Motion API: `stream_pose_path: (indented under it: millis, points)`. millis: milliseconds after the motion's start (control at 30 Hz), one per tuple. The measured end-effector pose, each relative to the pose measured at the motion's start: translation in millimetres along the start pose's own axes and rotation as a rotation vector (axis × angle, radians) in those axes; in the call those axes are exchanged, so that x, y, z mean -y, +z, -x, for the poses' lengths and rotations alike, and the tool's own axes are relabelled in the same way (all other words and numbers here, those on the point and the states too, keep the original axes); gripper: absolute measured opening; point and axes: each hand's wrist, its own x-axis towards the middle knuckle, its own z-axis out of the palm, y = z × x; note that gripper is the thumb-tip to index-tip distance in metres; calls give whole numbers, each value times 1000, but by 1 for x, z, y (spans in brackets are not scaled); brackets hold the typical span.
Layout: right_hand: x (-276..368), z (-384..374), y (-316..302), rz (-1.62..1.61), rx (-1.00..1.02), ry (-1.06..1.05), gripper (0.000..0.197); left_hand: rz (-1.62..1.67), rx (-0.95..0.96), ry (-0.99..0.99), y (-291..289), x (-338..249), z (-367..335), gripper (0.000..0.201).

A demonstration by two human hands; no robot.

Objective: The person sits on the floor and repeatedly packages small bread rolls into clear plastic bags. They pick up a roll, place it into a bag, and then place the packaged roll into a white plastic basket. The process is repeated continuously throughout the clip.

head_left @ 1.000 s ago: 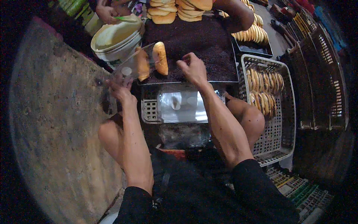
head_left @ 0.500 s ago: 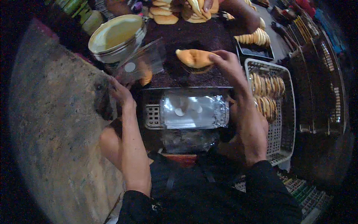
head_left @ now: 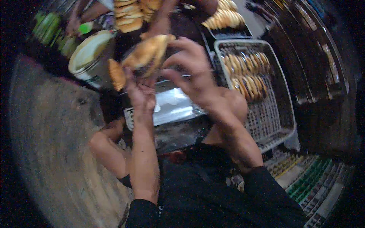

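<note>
A golden split bread roll [head_left: 146,55], dark along its lower side, is tilted above the stack of clear plastic bags [head_left: 173,104]. My left hand [head_left: 140,91] is closed under the roll, gripping a clear bag whose film is only a faint smear around it. My right hand [head_left: 194,68] is at the roll's right end, blurred, with thumb and fingers spread apart; its fingertips come close to the roll's tip. Beside my left fingers, a second bread roll [head_left: 116,75] stands near the bucket. The bag stack lies on a pale basket in front of my lap.
A white bucket [head_left: 85,62] stands at the left. Stacked bread rolls [head_left: 127,17] lie at the far side, where another person's arm [head_left: 161,22] reaches in. On the right are a grey crate [head_left: 287,95] with bagged rolls [head_left: 249,87] and a dark tray of rolls [head_left: 226,19].
My hands have come together: the right brought the bread roll leftward to the bag in my left hand, and its fingers have spread. The whole view has swung, shifting the crate left.
</note>
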Motion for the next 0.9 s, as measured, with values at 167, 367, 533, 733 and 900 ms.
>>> stream_pose_path:
  millis: [167, 367, 533, 733, 900]
  points:
    - [10, 5, -33, 490, -11, -58, 51, -187, -47, -230, 25, 41, -11, 62]
    - [-145, 87, -165, 434, 83, 531, 60, -921, 591, -429, 61, 88, 15, 54]
    - [-219, 228, -268, 1131, 36, 962, 58, -2223, 974, -176, -85, 84, 19, 55]
    - [-242, 131, -233, 29, -31, 978, 57, -1811, 789, -709, -80, 68, 18, 43]
    - [-65, 54, -66, 80, 995, 502, 48, -1441, 571, -140, -55, 75, 48, 40]
